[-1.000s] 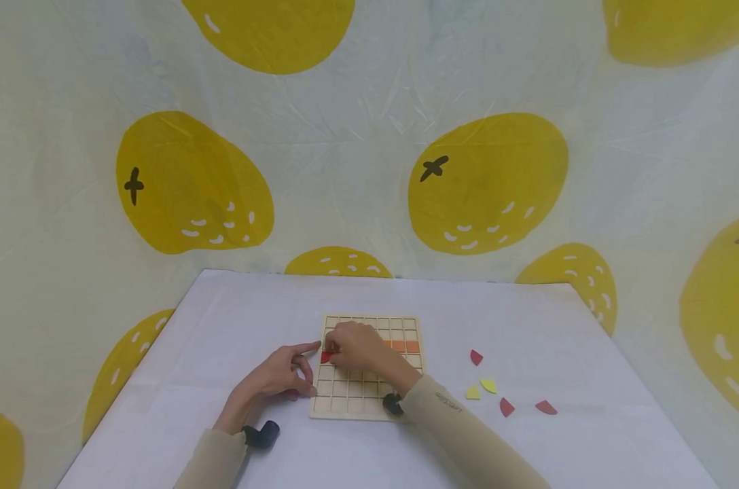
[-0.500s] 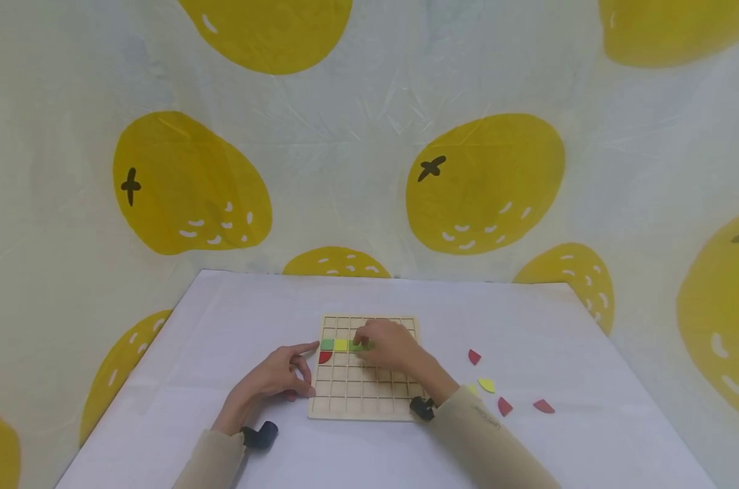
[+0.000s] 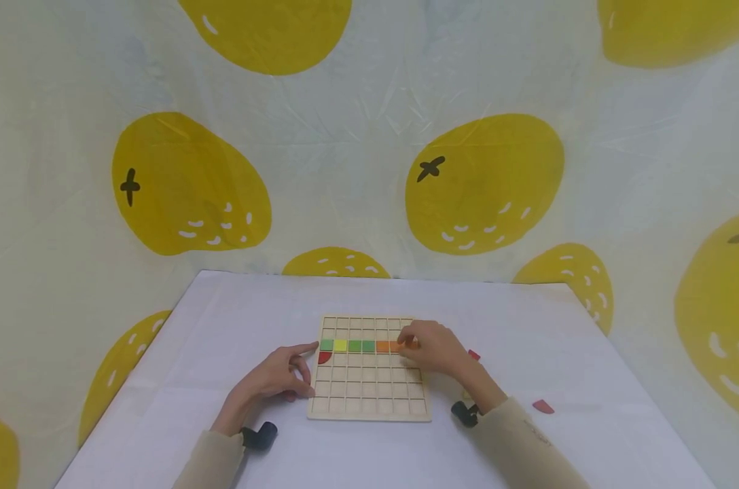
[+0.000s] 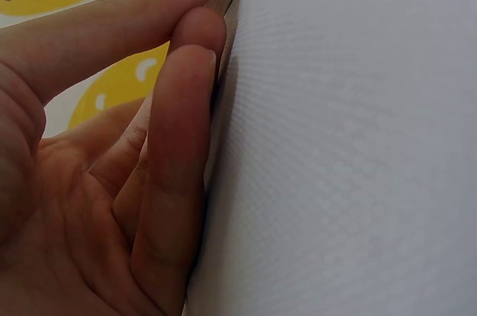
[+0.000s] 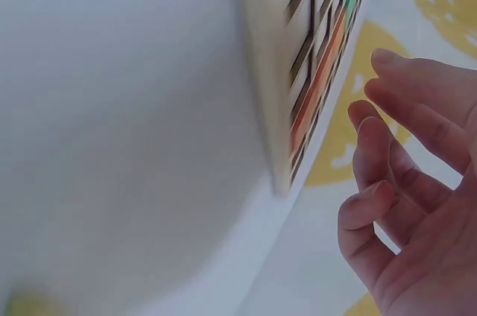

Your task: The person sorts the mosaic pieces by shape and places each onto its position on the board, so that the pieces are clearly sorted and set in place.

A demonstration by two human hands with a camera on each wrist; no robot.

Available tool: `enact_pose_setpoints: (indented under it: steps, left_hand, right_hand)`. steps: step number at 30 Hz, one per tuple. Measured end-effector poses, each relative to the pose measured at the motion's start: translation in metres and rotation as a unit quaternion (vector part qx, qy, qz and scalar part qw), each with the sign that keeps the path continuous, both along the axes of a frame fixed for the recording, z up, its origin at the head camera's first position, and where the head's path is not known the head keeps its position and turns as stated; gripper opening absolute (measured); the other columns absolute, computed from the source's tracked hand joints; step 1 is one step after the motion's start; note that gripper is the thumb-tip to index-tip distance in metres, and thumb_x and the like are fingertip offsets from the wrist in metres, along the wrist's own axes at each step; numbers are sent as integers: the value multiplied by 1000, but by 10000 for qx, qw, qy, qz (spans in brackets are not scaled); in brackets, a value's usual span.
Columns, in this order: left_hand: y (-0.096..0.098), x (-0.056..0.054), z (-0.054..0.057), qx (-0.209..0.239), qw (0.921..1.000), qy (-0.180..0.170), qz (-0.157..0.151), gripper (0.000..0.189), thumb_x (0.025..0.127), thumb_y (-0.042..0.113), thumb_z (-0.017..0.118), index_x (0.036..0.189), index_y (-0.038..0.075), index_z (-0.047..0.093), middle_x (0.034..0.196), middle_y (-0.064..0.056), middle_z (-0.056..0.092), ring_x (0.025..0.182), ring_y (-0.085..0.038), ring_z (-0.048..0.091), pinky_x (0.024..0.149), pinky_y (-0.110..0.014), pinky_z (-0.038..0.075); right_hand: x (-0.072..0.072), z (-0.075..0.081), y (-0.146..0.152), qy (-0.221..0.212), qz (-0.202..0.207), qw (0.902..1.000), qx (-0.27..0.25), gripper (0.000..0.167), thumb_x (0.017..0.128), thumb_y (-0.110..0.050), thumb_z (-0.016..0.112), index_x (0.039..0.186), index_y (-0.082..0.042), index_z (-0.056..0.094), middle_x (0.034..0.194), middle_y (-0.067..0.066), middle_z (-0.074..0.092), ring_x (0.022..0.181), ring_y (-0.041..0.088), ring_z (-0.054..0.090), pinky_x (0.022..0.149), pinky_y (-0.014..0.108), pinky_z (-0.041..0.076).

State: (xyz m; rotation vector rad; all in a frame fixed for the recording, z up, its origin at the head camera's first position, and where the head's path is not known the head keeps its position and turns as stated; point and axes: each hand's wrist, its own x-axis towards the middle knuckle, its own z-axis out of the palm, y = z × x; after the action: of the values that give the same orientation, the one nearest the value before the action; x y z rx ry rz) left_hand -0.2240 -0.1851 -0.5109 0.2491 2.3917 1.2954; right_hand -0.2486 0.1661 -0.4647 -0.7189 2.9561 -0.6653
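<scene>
A wooden grid board [image 3: 369, 397] lies on the table. One row holds square tiles: a green tile [image 3: 326, 346], a yellow tile [image 3: 340, 346], two more greens, then orange tiles [image 3: 383, 346]. Below the first green one sits a red quarter-circle piece [image 3: 325, 357]. My left hand [image 3: 276, 373] rests at the board's left edge, with index finger and thumb tips against it; in the left wrist view the thumb [image 4: 104, 40] is straight. Over the right end of the tile row is my right hand [image 3: 433, 348], its relaxed fingers [image 5: 421, 126] holding nothing and partly hiding the last orange tile.
Right of the board lie a red piece [image 3: 474, 354], partly hidden by my right arm, and another red piece [image 3: 543, 406]. A bit of yellow [image 3: 466, 394] shows beside the right wrist. Dark cameras sit on both wrists. A curtain printed with yellow fruit hangs behind the white table [image 3: 253, 299].
My right hand has slid rightward along the tile row, from its left end to its right end, uncovering the green, yellow and orange tiles. The left hand has stayed at the board's edge.
</scene>
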Motion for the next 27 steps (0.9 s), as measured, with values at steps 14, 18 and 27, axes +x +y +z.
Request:
enact_pose_setpoints:
  steps: [14,18,27]
  left_hand:
    - [-1,1,2,31,10000,12,-37,98,72,10,91,157,9,43,83,-3,67,61,-14,59,55,-29,52]
    - [-1,1,3,82,9999,-1,-70,98,72,9,91,157,8,43,83,-3,67,61,-14,59,54,-30,52]
    - [-1,0,2,112,9999,30,-106,98,72,8,90,157,7,43,82,-2,67,59,-15,57,55,-31,51]
  right_hand:
    - [1,-6,67,-543,-954,9935,311,15,90,-26,78,103,-21,76,91,-7,68,83,14,56,77,34,49]
    - [3,-9,84,-591,-1078,9917,367,16,89,-28,79,104,-21,75,93,-6,69,85,15,57,79,36,51]
    - [8,-9,109,-601,-1184,9897,533,29,87,-27,82,110,-12,73,93,0,70,83,17,60,76,39,54]
